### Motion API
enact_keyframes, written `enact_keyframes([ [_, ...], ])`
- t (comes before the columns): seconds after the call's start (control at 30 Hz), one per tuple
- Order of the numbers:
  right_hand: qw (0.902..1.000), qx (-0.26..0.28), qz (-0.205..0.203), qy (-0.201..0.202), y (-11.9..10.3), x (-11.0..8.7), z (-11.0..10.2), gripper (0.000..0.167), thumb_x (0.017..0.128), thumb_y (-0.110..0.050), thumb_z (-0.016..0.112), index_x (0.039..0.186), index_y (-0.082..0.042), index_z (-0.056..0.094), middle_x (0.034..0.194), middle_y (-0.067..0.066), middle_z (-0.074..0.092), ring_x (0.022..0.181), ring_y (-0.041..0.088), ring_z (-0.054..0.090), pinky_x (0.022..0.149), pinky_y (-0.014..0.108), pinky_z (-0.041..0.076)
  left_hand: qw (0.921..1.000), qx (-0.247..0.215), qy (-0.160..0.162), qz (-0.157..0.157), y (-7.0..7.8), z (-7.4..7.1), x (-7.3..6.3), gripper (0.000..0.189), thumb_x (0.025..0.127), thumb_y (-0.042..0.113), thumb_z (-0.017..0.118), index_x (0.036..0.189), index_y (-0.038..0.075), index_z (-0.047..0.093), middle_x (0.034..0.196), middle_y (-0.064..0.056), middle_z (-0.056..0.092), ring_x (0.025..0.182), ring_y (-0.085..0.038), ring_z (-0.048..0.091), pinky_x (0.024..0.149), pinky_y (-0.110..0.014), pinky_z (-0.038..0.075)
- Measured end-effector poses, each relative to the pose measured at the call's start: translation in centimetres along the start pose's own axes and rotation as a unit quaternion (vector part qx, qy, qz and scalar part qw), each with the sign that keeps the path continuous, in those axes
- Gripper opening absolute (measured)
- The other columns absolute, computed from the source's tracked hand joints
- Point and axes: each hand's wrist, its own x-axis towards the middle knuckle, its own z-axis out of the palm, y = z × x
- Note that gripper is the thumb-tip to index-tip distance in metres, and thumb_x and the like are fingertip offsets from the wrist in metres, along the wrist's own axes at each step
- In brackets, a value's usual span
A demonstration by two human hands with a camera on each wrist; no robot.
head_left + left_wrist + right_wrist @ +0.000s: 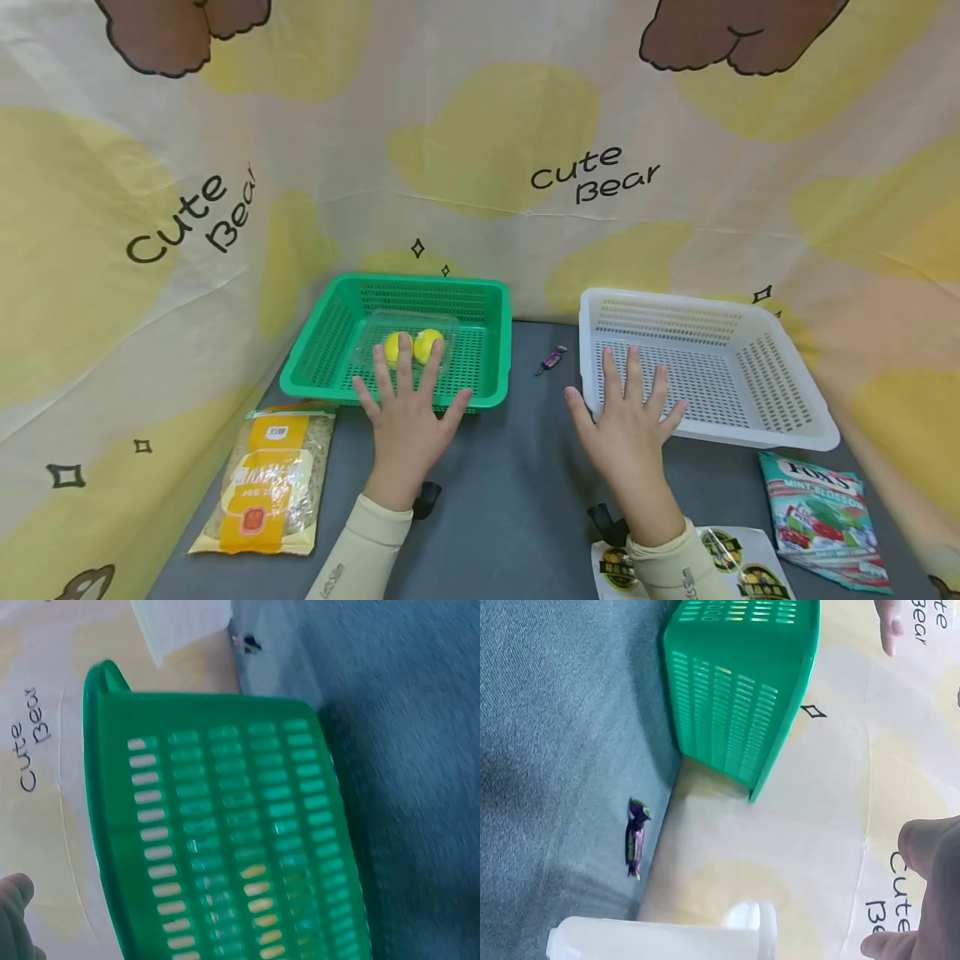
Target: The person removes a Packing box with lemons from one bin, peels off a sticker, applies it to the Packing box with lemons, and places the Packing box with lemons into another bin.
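Observation:
My left hand (pixel 408 425) is spread with straight fingers over the near rim of the green basket (pixel 495 350) and holds nothing. Inside that basket lies a clear plastic box (pixel 367 333) with two yellow round things (pixel 428 345) in it. My right hand (pixel 626 433) is likewise spread, fingers overlapping the near left corner of the white basket (pixel 787 367), with nothing in it. Between the baskets a small purple wrapped candy (pixel 552 359) lies on the grey table; it also shows in the right wrist view beside the green basket's side (pixel 720 712).
A bag of grain (pixel 270 483) with a yellow label lies at the left. On the right is a teal Fox's candy bag (pixel 825 521). A sheet of round stickers (pixel 723 550) lies partly under the right forearm. A patterned cloth (pixel 480 133) hangs behind.

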Motion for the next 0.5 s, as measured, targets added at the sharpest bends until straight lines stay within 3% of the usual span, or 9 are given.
enact_keyframes([
  [0.23, 1.0000, 0.006, -0.004, 0.000, 0.0, 0.0, 0.4, 0.085, 0.104, -0.065, 0.051, 0.170, -0.016, 0.027, 0.176, 0.019, 0.008, 0.157, 0.052, -0.008, 0.111, 0.082, -0.011, 0.9997, 0.002, 0.004, -0.024, -2.2, -0.4, -0.1, 0.083, 0.100, 0.071, 0.052, 0.170, 0.032, 0.028, 0.178, -0.009, 0.000, 0.159, -0.048, -0.009, 0.114, -0.080, -0.008],
  [0.5, 0.9999, 0.013, -0.005, -0.002, -0.1, 0.0, 0.6, 0.085, 0.104, -0.063, 0.053, 0.170, -0.016, 0.027, 0.177, 0.018, 0.006, 0.157, 0.053, -0.008, 0.111, 0.081, -0.013, 0.9983, 0.010, 0.025, -0.052, -5.6, -1.4, -0.3, 0.084, 0.102, 0.069, 0.051, 0.171, 0.029, 0.025, 0.178, -0.014, 0.003, 0.158, -0.050, -0.012, 0.113, -0.079, -0.013],
])
